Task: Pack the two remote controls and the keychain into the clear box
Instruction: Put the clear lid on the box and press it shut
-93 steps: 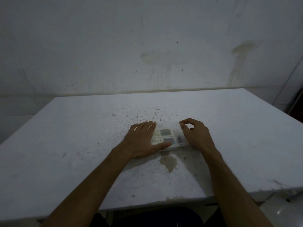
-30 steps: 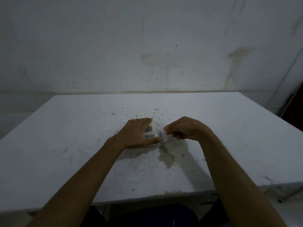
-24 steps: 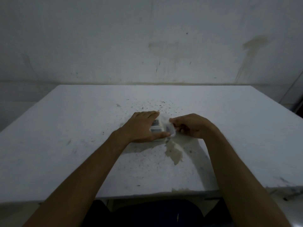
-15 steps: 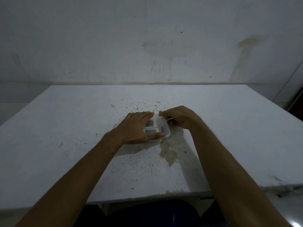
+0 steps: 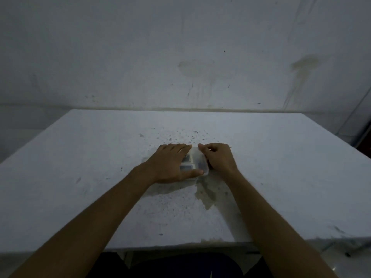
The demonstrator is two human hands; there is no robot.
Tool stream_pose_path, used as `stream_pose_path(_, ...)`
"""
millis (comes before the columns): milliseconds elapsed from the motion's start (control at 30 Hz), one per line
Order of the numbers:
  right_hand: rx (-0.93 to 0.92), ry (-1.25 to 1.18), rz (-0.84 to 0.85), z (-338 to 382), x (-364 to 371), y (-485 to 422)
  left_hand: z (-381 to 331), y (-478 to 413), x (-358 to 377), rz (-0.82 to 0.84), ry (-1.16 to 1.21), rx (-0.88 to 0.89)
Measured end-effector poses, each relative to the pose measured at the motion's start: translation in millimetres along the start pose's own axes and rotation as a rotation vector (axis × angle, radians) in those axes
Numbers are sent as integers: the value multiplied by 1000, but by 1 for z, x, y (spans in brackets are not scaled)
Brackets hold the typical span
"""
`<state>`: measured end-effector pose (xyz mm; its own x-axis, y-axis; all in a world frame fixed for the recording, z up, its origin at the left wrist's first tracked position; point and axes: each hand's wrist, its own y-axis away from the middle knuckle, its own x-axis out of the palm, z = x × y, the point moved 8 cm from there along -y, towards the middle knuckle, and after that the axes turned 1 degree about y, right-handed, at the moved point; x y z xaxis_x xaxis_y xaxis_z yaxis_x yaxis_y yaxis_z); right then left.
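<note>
Both hands' grip pins clear box (image 5: 197, 163), dark remote screens inside.

A white counter (image 5: 271, 167) fills the lower half of the view, its far edge against a stained wall. Dark specks are scattered over its middle, thickest toward 12 o'clock from the centre. A clear box (image 5: 197, 164) rests flat on it near the centre, with dark shapes showing dimly through the lid. Just toward 6 o'clock from the box lies a brownish stain (image 5: 207, 196) on the surface. The near edge toward 4 o'clock looks chipped and scuffed.
</note>
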<state>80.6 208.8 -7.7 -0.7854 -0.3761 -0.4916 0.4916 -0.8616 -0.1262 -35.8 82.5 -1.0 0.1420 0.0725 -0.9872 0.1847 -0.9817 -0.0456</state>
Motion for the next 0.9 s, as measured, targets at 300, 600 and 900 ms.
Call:
stream_pose_path(300, 59, -184, 111, -10, -6, 16, -3, 3, -1, 33, 30, 3)
stream_pose_path(600, 154, -20, 163, -7, -10, 7, -16, -2, -23, -215, 205, 91)
stream_pose_path(900, 20, 56, 85, -16, -15, 10, 29, 21, 0, -234, 271, -110)
